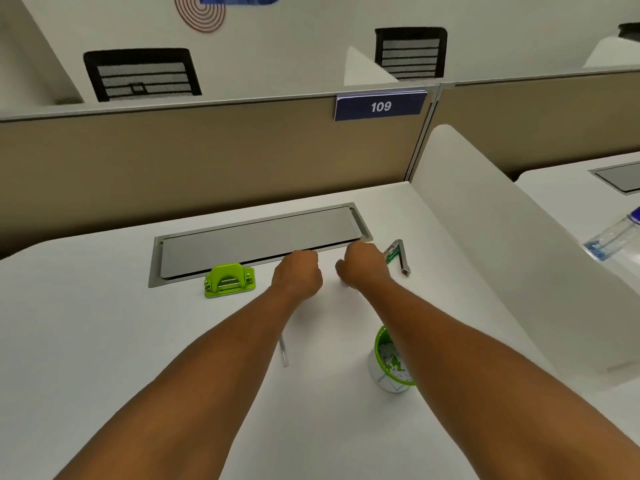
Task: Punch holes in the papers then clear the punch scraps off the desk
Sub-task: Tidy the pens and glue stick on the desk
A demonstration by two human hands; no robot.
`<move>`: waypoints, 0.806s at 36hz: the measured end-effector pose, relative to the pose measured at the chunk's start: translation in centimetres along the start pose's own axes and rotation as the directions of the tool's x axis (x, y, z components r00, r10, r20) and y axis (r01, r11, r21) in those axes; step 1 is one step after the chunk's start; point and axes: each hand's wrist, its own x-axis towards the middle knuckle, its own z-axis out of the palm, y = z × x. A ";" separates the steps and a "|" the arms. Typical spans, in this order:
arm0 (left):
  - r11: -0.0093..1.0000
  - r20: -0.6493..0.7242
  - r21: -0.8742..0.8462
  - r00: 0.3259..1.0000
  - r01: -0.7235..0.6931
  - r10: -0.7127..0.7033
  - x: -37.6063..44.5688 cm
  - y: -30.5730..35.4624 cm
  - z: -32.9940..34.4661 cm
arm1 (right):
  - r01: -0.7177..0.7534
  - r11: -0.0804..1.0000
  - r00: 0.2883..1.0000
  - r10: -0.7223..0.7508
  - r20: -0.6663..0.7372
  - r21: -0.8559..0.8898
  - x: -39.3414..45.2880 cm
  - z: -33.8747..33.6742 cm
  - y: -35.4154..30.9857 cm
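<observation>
My left hand (298,276) rests on the white desk (104,341) with its fingers curled under, and I see nothing in it. My right hand (363,265) is just to its right, fingers pinched together on a small white scrap (343,283) at the fingertips. A green hole punch (230,280) stands to the left of my left hand, at the front edge of the grey cable hatch (256,237). A green-rimmed cup (390,363) with white punch scraps inside stands under my right forearm. No sheet of paper can be told apart from the white desk.
A silver stapler with a green insert (398,256) lies open to the right of my right hand. A thin clear strip (284,351) lies beside my left forearm. A white side divider (485,237) bounds the desk on the right, with a plastic bottle (613,237) beyond it.
</observation>
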 end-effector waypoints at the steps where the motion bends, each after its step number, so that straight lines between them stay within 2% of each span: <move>1: 1.000 -0.003 -0.004 1.000 -0.003 0.003 -0.2 -0.3 -0.1 | -0.015 1.000 0.999 0.015 -0.033 0.023 -0.1 0.4 -0.2; 4: 1.000 -0.011 -0.025 1.000 -0.019 0.019 -0.6 -1.5 -0.2 | -0.055 0.998 0.996 0.057 -0.073 0.019 0.1 1.2 -0.3; 9: 0.995 -0.024 -0.079 0.998 -0.052 0.050 -0.9 -2.5 -0.1 | -0.120 0.993 0.992 0.119 -0.045 -0.022 0.5 2.3 -0.5; 18: 0.988 -0.050 -0.106 0.993 -0.114 0.109 -0.6 -3.1 0.3 | 0.002 1.000 0.994 -0.004 -0.108 -0.025 2.1 -0.1 0.7; 25: 0.987 -0.036 -0.122 0.994 -0.107 0.104 -0.9 -3.4 0.0 | 0.051 0.960 0.992 -0.018 0.122 -0.276 3.1 -2.8 0.7; 29: 0.985 -0.028 -0.129 0.994 -0.112 0.109 -1.1 -3.5 -0.3 | 0.088 0.943 0.994 -0.061 0.094 -0.322 2.7 -1.7 0.8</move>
